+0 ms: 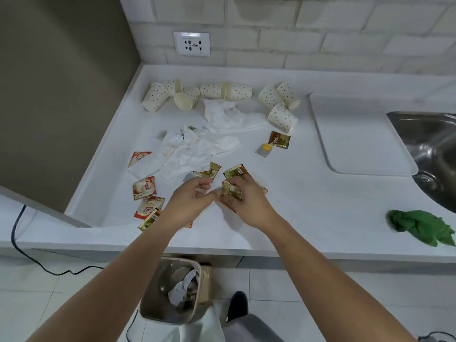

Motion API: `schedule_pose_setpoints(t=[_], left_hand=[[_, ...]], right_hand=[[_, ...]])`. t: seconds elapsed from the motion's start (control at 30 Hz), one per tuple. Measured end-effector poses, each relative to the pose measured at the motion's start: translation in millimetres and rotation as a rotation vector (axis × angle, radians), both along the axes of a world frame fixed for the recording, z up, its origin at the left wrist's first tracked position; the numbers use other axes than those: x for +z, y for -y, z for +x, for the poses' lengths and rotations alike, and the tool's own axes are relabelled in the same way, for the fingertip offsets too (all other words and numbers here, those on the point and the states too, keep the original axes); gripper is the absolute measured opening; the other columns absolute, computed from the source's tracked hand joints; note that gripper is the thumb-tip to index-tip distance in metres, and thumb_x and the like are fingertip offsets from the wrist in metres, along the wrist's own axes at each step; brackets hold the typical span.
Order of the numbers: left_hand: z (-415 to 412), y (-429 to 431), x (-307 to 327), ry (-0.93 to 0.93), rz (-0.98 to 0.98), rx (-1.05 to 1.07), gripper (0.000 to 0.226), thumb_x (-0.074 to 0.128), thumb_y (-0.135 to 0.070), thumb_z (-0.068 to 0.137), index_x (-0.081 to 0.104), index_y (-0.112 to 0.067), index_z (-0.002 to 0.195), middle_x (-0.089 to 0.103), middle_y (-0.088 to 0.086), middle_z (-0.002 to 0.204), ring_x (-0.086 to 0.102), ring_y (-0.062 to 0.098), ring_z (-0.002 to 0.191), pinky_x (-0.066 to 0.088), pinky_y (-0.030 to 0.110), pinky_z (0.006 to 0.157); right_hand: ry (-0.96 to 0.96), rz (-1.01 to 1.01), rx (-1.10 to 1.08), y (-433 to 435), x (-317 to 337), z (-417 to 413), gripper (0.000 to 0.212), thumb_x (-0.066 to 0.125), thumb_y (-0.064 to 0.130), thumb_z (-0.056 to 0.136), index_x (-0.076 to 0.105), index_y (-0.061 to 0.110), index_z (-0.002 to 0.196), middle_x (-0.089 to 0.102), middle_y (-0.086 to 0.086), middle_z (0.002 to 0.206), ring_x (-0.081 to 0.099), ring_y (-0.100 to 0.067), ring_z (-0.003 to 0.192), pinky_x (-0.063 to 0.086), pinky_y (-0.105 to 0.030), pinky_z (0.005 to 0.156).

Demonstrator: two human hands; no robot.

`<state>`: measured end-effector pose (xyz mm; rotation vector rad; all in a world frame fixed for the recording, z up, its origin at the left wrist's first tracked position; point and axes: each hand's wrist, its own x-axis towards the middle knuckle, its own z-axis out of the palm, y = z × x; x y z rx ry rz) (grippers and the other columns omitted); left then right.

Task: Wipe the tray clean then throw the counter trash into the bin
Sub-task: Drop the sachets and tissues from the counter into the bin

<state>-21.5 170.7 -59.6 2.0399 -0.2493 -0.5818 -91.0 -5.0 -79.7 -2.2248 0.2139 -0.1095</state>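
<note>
1. Two grips meet low over the front middle of the tabletop (pixel 296 206), in among the scattered trash.
2. Your right grip (pixel 246 201) is curled round a small bundle of gold sachets (pixel 232 191), with the fingers wrapped over the top of it.
3. Your left grip (pixel 190 196) has its fingers curled, and the forefinger tip touches the bundle's edge (I cannot tell whether it actually pinches a sachet).
4. Loose gold sachets lie flat just beyond both grips, and one more lies at the front left.
5. Red-and-white creamer packets (pixel 144 187) are strung along the left side, some near your left wrist.
6. Crumpled tissues (pixel 192 151) are heaped mid-tabletop, a few of them stained brown, with a second heap behind.
7. Spotted paper cups (pixel 222 91) lie toppled in a row at the back, near the wall.
8. A tea-bag wrapper (pixel 278 140) with a yellow tag lies between the tissues and the tray.
9. The white tray (pixel 357 134) lies flat on the right, just beside the steel sink (pixel 431 144).
10. A green cloth (pixel 422 225) is bunched near the front edge at far right, apart from the tray.
11. The bin (pixel 150 309) stands on the floor below the tabletop's front edge, with crumpled paper inside it.
</note>
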Motion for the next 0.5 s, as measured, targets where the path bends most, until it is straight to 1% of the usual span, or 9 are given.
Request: schedule_pose_setpoints(t=[0.07,0.13,0.2,0.23,0.3,0.37,0.4,0.43,0.5], left_hand=[[-1.8,5.0,-0.7,-0.09,-0.085,-0.035,0.021,0.075,-0.038,0.092,0.073,-0.029,0.112,0.073,-0.013,0.102,0.067,-0.004,0.082,0.045,0.013,0.073],[-3.8,8.8,-2.7,-0.147,-0.152,-0.042,0.014,0.074,-0.034,0.094,0.077,-0.025,0.103,0.076,-0.006,0.092,0.064,0.003,0.076,0.046,0.021,0.072],[-3.9,10.8,-5.9,-0.159,-0.185,0.005,0.014,0.074,-0.033,0.094,0.077,-0.02,0.1,0.075,0.002,0.091,0.062,0.012,0.079,0.047,0.029,0.073],[-3.5,10.9,-7.3,-0.154,-0.197,0.043,0.015,0.074,-0.032,0.094,0.076,-0.018,0.1,0.076,0.005,0.092,0.062,0.015,0.08,0.048,0.031,0.073],[-1.8,11.3,-9.3,-0.135,-0.209,0.118,0.018,0.074,-0.032,0.094,0.075,-0.015,0.102,0.077,0.008,0.097,0.065,0.015,0.083,0.05,0.032,0.073],[0.9,11.1,-11.7,-0.12,-0.197,0.16,0.02,0.074,-0.033,0.094,0.076,-0.016,0.103,0.078,0.007,0.098,0.066,0.013,0.083,0.052,0.03,0.073],[1.8,10.8,-12.5,-0.118,-0.186,0.168,0.02,0.074,-0.034,0.094,0.076,-0.017,0.103,0.078,0.005,0.098,0.066,0.011,0.083,0.052,0.029,0.073],[2.4,10.8,-12.7,-0.115,-0.178,0.175,0.019,0.074,-0.034,0.094,0.076,-0.017,0.103,0.078,0.004,0.098,0.066,0.011,0.082,0.053,0.028,0.072],[3.1,10.8,-14.1,-0.114,-0.178,0.192,0.019,0.073,-0.034,0.094,0.076,-0.018,0.103,0.078,0.002,0.097,0.065,0.01,0.081,0.052,0.027,0.071]], right_hand=[[-0.005,0.076,0.041,4.3,9.3,1.2,0.044,0.073,0.027,0.092,0.061,0.015,0.133,0.06,-0.003,0.128,0.058,-0.013,0.114,0.043,-0.021,0.095],[-0.026,0.141,0.086,11.9,15.3,3.2,0.046,0.075,0.025,0.09,0.06,0.019,0.134,0.061,0.0,0.128,0.058,-0.01,0.115,0.045,-0.02,0.097],[-0.03,0.201,0.066,24.2,17.0,4.7,0.052,0.078,0.021,0.085,0.06,0.022,0.133,0.057,-0.001,0.121,0.059,-0.013,0.111,0.049,-0.028,0.099],[-0.023,0.17,0.015,31.6,16.0,5.3,0.054,0.078,0.022,0.082,0.059,0.023,0.133,0.053,-0.002,0.117,0.058,-0.016,0.109,0.049,-0.033,0.1],[-0.044,-0.056,-0.099,48.5,9.5,6.8,0.057,0.074,0.027,0.081,0.055,0.022,0.136,0.047,-0.003,0.116,0.047,-0.023,0.114,0.042,-0.042,0.104],[-0.172,-0.343,-0.128,59.9,1.7,3.4,0.067,0.071,0.043,0.083,0.046,0.019,0.141,0.042,-0.007,0.123,0.037,-0.03,0.116,0.04,-0.045,0.103],[-0.253,-0.434,-0.109,62.8,-3.8,1.6,0.074,0.07,0.052,0.082,0.042,0.018,0.142,0.041,-0.009,0.126,0.036,-0.032,0.116,0.042,-0.045,0.099],[-0.312,-0.475,-0.083,63.4,-8.8,-0.2,0.076,0.071,0.056,0.082,0.041,0.017,0.141,0.041,-0.01,0.126,0.037,-0.033,0.116,0.043,-0.044,0.096],[-0.347,-0.453,-0.06,63.5,-20.4,1.0,0.068,0.073,0.05,0.082,0.044,0.015,0.134,0.044,-0.01,0.122,0.04,-0.033,0.115,0.04,-0.041,0.092]])
